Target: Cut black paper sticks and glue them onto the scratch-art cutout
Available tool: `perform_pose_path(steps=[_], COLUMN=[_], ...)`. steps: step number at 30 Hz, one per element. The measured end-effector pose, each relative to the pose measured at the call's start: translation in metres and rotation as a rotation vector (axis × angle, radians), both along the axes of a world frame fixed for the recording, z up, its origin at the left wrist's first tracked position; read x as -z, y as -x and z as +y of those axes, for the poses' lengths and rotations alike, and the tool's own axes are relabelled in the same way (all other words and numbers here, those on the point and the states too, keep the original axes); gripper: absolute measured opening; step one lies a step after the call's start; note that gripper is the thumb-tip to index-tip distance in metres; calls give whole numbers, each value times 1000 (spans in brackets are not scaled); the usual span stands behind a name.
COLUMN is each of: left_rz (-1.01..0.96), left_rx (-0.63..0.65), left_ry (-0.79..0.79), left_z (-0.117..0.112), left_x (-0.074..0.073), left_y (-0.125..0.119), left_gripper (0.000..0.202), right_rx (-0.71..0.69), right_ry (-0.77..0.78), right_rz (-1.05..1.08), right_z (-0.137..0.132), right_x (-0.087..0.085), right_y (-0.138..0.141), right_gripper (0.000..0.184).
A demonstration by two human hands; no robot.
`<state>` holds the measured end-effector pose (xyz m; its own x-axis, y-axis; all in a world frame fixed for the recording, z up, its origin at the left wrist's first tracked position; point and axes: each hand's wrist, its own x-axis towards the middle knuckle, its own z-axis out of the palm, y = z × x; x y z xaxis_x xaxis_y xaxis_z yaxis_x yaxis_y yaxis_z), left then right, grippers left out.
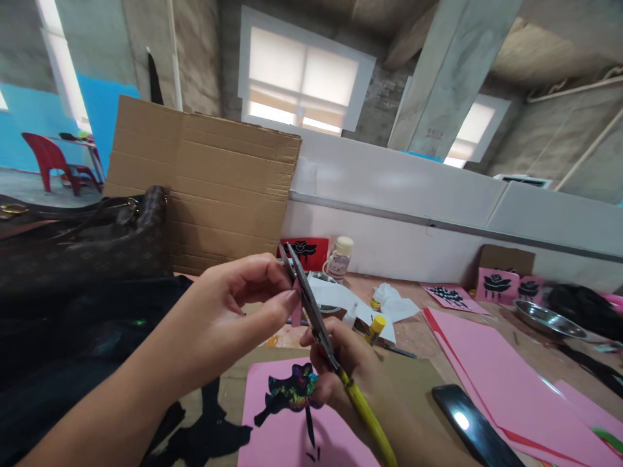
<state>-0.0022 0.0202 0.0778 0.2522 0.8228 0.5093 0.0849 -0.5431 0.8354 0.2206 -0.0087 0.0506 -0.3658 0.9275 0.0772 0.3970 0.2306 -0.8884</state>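
Observation:
My left hand (233, 305) pinches a small pink paper scrap (296, 305) between thumb and fingers, held up in front of me. My right hand (350, 373) grips yellow-handled scissors (311, 305), whose dark blades point up and close around the scrap. Below the hands lies a pink sheet (282, 428) with a black, multicoloured cut-out shape (292, 389) stuck on it.
A dark phone (472, 425) lies at the right. Pink sheets (491, 363) spread across the table's right side. A glue bottle (339, 256), a yellow-capped tube (374, 326), white paper, a metal dish (548, 318) and small picture cards stand further back. A cardboard panel (204, 181) and a brown bag (82, 240) are at the left.

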Motion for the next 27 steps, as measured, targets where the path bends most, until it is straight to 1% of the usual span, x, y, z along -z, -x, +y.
perform_pose_path(steps=[3,7,9,11,14,16,18,21,27], left_rz=[-6,-18,-11,4,-12,-36,-37,-17,-5], left_rx=[4,0,-35,-66,-139,-200,-225,-208,-192], left_ry=[5,17,16,8,10,6,-11,-36,-29], left_z=[0,-3,-5,-7,-11,-12,-12,-10,-8], left_x=[0,-1,-3,-5,-6,-5,-3,0,0], left_y=[0,-1,-2,-5,-8,-10,-10,-8,-7], left_gripper=[18,12,10,14,17,18,17,16,15], right_rx=[24,-32,-15,17,15,13,21,1,-8], right_ry=[-22,-42,-57,-85,-100,-87,-73,-83,-81], right_rz=[-15,101,81,31,21,36,36,45,19], right_z=[-2,-4,-4,-4,-4,-4,-3,0,1], right_x=[-1,-4,-5,-4,-3,-2,0,4,7], right_y=[5,5,4,3,3,4,4,4,3], right_gripper=[22,23,23,21,18,21,25,29,24])
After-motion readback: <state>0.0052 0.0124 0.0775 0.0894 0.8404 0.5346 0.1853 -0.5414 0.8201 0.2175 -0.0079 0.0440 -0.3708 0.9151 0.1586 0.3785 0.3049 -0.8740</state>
